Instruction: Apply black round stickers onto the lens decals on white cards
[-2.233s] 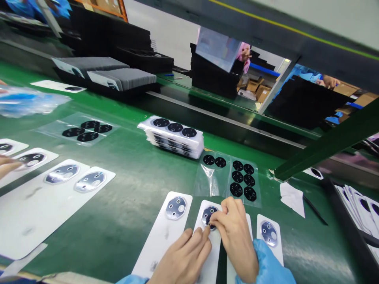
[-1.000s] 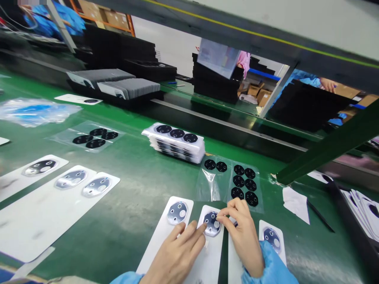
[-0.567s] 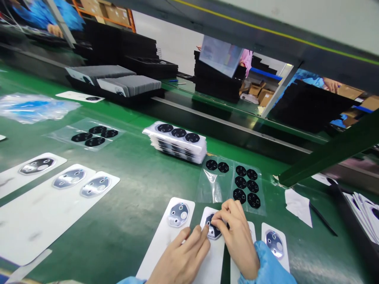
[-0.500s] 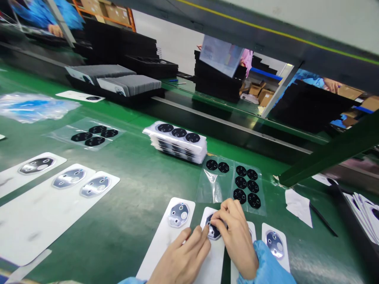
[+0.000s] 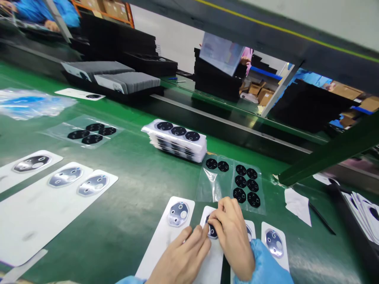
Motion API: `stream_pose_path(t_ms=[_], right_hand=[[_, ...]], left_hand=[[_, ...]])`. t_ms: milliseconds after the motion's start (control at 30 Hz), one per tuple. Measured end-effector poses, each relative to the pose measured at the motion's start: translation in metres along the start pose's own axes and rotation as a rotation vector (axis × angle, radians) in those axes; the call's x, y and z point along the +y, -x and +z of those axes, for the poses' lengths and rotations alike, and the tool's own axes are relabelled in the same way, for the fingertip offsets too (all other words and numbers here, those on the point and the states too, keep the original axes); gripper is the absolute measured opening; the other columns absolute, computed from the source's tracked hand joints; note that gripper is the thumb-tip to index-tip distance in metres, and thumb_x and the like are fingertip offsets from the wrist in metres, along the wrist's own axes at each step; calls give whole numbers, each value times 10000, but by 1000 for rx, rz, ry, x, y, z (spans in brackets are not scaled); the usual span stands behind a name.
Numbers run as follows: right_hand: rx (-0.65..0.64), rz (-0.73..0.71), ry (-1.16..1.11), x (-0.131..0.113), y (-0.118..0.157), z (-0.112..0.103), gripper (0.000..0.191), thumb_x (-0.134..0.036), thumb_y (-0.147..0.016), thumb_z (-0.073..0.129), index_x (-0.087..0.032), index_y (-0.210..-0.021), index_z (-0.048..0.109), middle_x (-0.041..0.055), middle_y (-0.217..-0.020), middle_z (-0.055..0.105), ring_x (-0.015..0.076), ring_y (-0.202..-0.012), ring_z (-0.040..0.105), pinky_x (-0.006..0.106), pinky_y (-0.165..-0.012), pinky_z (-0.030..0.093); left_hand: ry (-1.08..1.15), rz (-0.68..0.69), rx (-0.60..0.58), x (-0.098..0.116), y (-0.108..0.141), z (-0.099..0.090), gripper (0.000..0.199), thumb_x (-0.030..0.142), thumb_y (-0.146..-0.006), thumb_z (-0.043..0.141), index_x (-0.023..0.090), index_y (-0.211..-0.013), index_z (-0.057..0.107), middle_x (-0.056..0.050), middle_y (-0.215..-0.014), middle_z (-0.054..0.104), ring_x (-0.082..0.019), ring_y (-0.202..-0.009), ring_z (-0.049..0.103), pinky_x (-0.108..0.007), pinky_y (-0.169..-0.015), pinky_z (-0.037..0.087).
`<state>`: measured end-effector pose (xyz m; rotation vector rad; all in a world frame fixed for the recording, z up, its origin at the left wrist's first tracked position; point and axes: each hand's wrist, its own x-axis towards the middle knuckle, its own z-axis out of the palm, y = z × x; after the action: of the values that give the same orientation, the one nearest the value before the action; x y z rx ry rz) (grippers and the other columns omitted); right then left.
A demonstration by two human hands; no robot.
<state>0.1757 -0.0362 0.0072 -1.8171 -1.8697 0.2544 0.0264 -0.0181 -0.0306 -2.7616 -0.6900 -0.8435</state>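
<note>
A white panel with a dark octagonal sticker near its top lies flat in front of me, partly under both hands. My left hand rests on it with fingers stretched out, their tips at the sticker's left edge. Thumb and forefinger of my right hand pinch together over the sticker's upper part; whatever is between them is hidden. To the left lies another white panel with a silvery octagon. Beyond my right wrist are a partly covered panel and a further panel.
Ahead stands a stack of bagged black octagons, beside a clear sheet of octagonal stickers. Larger white panels lie left. A paper scrap, a thin black stick and a slanted green post are right.
My right hand has shifted slightly left over the sticker, still pinching. My left hand stays almost in place.
</note>
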Motion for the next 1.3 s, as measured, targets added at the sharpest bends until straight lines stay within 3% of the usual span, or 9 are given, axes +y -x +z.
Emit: stream_pose_path(t_ms=[167,333,667,1300], right_hand=[[37,-68,93,0,0,5,249,34,-808,538,-187,-694,528,26,-833,492,198,-782,437,336,-651,366],[56,-34,46,-2,-2,-2,229,18,-814,555,-193,-727,558,26,-851,485,196,-802,443,327,-660,376],[84,-38,104,-3,0,4,254,40,-785,578,-192,-692,536,18,-841,487,191,-791,444,324,-658,360],[32,-36,116,-4,-7,-1,270,50,-757,634,-180,-648,543,8,-792,473,179,-770,424,320,-639,340]], left_hand=[[2,6,1,-1,1,1,512,28,-954,118,137,-805,595,-100,-974,662,-199,-890,519,-353,-798,319],[8,0,-3,0,0,0,501,28,-952,121,136,-825,593,-106,-976,659,-202,-890,519,-356,-802,319],[-5,17,0,1,1,2,460,22,-944,159,127,-830,592,-119,-970,655,-206,-900,526,-360,-808,324],[-13,1,5,1,0,2,483,10,-946,146,123,-805,594,-114,-947,657,-205,-873,523,-356,-789,321]])
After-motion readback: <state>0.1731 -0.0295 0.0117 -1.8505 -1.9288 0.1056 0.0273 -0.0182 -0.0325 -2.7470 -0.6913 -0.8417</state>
